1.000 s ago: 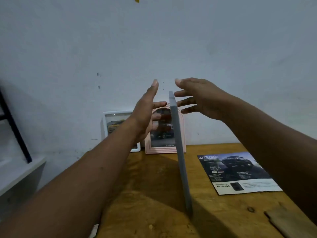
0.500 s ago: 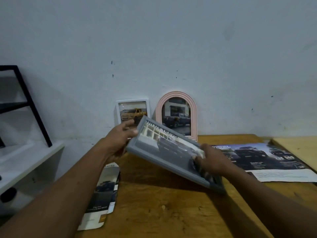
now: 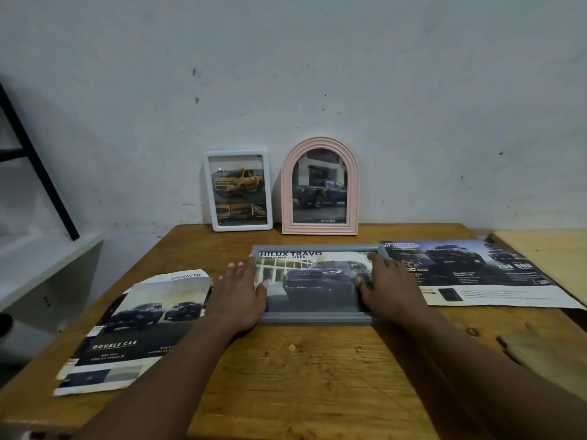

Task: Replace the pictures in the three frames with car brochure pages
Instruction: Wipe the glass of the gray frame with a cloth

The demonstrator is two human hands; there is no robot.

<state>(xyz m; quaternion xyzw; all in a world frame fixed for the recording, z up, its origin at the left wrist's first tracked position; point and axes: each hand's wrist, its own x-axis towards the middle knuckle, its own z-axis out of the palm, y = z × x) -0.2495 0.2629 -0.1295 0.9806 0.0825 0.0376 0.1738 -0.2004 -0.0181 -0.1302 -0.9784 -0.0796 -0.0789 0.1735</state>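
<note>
Evidently I have the grey rectangular picture frame [image 3: 317, 285] lying flat and face up on the wooden table [image 3: 305, 369], a dark pickup brochure page showing behind its glass. My left hand [image 3: 242, 296] lies spread and flat over the frame's left edge, fingers wide, and my right hand [image 3: 388, 289] lies over the right edge, fingers curled lightly onto the rim; neither grips it, both just steady it, I think to square it before I let go. Against the wall [image 3: 317, 74] behind stand the white rounded-corner frame [image 3: 239, 191], holding a yellow truck page, and the pink arched frame [image 3: 320, 186], holding a dark truck page, upright so they display. So all three frames seem filled. A cut brochure sheet [image 3: 133, 331] lies to the left, and a wide printed spread [image 3: 470, 274] lies right, its corner apparently tucked under the grey frame
</note>
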